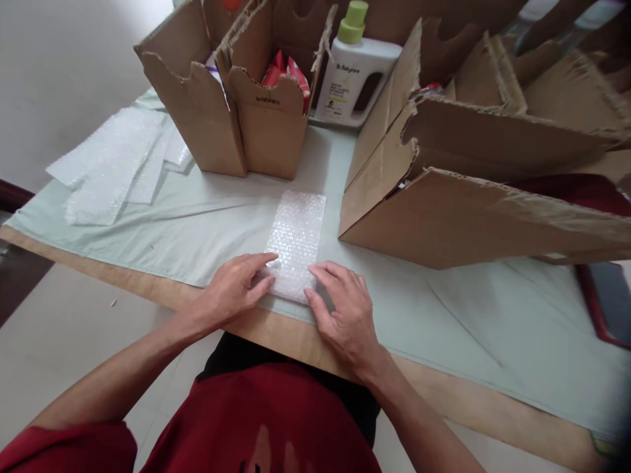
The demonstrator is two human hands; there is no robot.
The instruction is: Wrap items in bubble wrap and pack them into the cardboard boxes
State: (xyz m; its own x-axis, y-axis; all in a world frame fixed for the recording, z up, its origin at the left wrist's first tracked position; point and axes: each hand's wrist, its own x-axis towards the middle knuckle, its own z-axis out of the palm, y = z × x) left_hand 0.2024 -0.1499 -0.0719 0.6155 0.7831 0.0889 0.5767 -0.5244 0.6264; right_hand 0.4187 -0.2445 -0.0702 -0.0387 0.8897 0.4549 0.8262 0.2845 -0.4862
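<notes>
A bubble wrap pouch (296, 236) lies flat on the pale green cloth near the table's front edge. My left hand (242, 284) is at its lower left side, thumb and fingers apart, fingertips at the pouch's edge. At the lower right side is my right hand (344, 303), its thumb and index finger spread and touching or almost touching the pouch's edge. Neither hand is closed around anything.
More bubble wrap pieces (116, 157) lie at the left. Cardboard boxes (273, 131) with red packets stand behind, beside a white bottle (357, 79) with a green cap. A large cardboard box (473, 217) is at the right, near a dark phone-like object (608, 299).
</notes>
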